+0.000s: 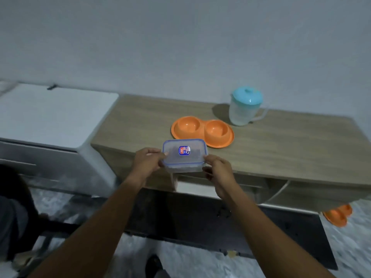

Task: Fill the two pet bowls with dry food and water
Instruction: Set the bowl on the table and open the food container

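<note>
An orange double pet bowl (202,131) lies on the wooden cabinet top (281,145); both of its cups look empty. Just in front of it, at the cabinet's front edge, I hold a clear rectangular food container (184,155) with a blue-rimmed lid and a small label. My left hand (147,160) grips its left side and my right hand (217,169) grips its right side. The lid is on. A clear pitcher (244,106) with a turquoise lid stands behind the bowl to the right, handle pointing right.
A white appliance (54,115) stands directly left of the cabinet. A second orange double bowl (338,214) sits on the floor under the cabinet's right end. A dark mat (200,219) covers the floor in front. A grey wall rises behind.
</note>
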Motion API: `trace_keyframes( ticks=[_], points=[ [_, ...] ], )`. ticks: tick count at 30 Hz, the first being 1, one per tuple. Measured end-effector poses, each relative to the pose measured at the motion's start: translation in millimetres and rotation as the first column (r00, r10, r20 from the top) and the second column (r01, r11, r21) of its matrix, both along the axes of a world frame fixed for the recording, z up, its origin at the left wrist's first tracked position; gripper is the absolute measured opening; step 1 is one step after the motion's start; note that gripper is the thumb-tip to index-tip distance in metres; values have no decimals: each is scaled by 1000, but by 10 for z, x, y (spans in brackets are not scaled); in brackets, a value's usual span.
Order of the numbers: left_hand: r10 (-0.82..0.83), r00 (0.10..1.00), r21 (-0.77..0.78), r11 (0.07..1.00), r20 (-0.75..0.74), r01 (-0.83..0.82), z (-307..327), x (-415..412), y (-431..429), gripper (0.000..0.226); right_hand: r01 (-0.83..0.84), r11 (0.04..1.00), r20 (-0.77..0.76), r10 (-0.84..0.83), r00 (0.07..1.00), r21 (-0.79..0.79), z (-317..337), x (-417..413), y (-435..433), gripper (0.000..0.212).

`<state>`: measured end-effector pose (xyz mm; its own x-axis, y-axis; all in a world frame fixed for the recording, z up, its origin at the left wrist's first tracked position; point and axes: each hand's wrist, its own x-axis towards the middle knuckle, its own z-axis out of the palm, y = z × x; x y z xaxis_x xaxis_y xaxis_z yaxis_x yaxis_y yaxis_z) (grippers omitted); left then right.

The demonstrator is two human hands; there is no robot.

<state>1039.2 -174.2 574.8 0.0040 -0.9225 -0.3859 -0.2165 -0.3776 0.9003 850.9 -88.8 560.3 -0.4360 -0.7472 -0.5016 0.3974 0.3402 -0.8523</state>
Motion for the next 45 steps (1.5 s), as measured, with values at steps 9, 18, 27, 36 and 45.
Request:
trace_keyframes(
  ticks=[9,18,27,36,45],
  points=[
    [-65,996,15,998,-65,66,-68,572,-1550,37,-51,994,30,49,998,95,64,487,-1410,12],
    [-196,974,199,956,-117,216,-399,771,-2556,26,128,963,8,-133,991,239,-256,939,-2379,21],
    [-158,941,342,903,-300,260,-581,690,-2906,8,225,926,259,-307,916,303,-280,937,-2646,13],
    [-203,877,335,868,-435,367,-611,687,-3029,11,315,863,330,-453,828,396,-236,915,-2761,25],
    [-294,946,15,955,139,295,-591,584,-3241,42,511,828,175,-551,816,229,-351,1267,-2653,29]
  ],
)
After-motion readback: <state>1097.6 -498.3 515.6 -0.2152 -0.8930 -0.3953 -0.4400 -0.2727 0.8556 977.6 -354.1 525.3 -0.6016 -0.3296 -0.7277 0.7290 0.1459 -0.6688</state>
